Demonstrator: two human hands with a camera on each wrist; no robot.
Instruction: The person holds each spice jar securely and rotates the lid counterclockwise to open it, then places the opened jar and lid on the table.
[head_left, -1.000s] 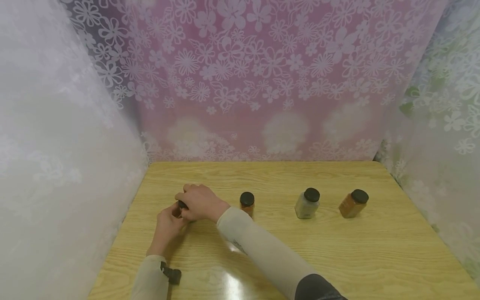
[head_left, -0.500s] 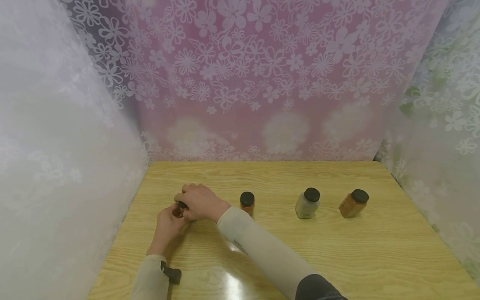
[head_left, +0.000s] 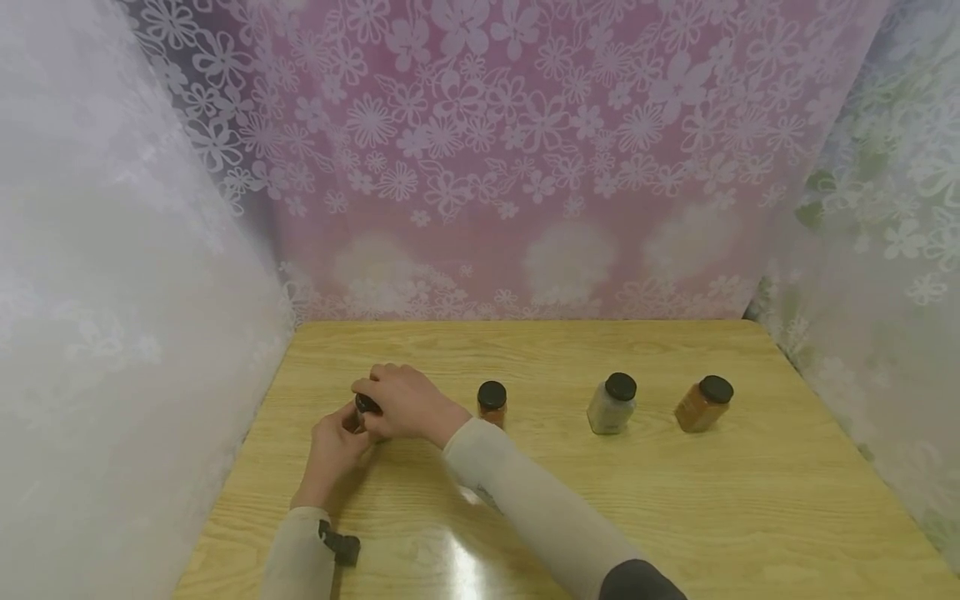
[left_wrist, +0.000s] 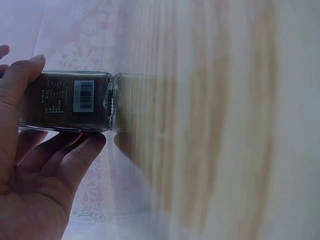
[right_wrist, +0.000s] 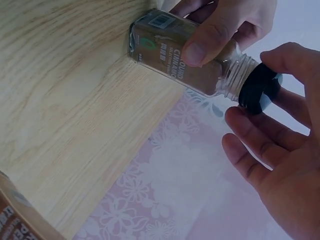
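R hand [head_left: 408, 404] nudged twd 3 o'clock, round black plastic lid [right_wrist: 256, 89] pinched. Square clear-glass jar [right_wrist: 172, 62] gripped by L hand [head_left: 334, 450]; prob. slick, fragile, best held mid-body.

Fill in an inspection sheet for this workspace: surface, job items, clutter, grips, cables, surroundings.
Surface: wood-grain table, glossy, with glare toward the front.
Job's things: cinnamon jar, held; black cap on its neck, glass threads showing below.
Clutter: partly hidden orange jar, pale jar and rightmost orange jar, all capped.
Grips: left grip round the cinnamon jar; right grip on the black cap.
Cables: nothing seen.
Surroundings: floral sheets behind and on both sides.
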